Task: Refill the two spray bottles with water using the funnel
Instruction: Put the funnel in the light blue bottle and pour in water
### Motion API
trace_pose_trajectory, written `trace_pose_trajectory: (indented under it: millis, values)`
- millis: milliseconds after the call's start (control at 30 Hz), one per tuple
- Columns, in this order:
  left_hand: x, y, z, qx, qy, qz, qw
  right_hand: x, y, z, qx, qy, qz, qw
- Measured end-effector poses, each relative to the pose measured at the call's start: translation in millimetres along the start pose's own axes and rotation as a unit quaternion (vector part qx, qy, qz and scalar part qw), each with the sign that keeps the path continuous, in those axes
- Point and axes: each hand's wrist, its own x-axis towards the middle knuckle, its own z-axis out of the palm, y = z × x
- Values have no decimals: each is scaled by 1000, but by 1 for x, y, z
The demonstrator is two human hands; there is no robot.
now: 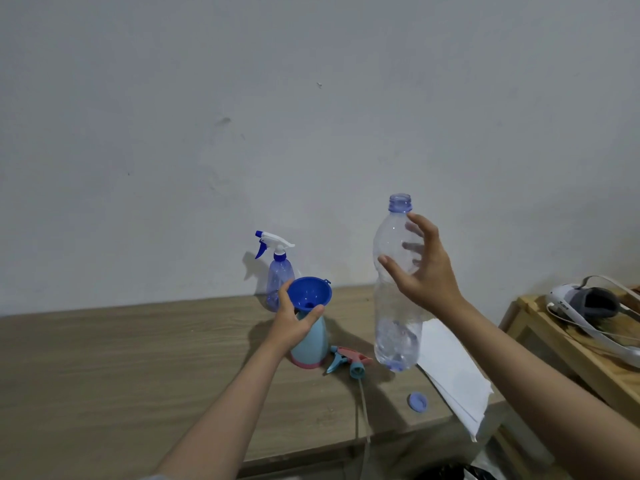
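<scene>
Blue funnel (309,293); two spray bottles (280,276)

A wood-grain desk (138,358) runs along the wall. On it, gripped at the neck by the left hand (292,325), stands a pale blue spray bottle (310,344) with a blue funnel (309,293) in its mouth. Behind that hand stands a clear blue spray bottle (278,277). Between the hands lies a loose sprayer head (348,363); below the right hand (424,268) lie a blue cap (418,401) and white paper (453,372) overhanging the edge.
</scene>
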Motion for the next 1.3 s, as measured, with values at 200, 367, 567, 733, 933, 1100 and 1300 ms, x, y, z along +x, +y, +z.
trace_pose_trajectory:
  millis: [200,367,567,733,933,1100,1300]
  values:
    - [2,-2,1,-1,4,-2,1000,-40,37,23,11,68,14,998]
    - [1,-1,1,-4,8,-1,1000,-47,42,18,10,102,25,994]
    - [0,1,1,5,6,0,1000,-47,39,23,-19,90,-3,996]
    - [-2,2,0,2,3,-5,1000,-44,38,25,-71,61,28,995]
    - [-2,0,1,6,0,-6,1000,-47,29,31,-149,120,52,980]
    - [0,-5,1,-8,8,-15,1000,-44,5,47,-207,184,-162,947]
    - [2,-9,2,-63,27,-20,997,-19,-28,85,-94,-148,-144,974]
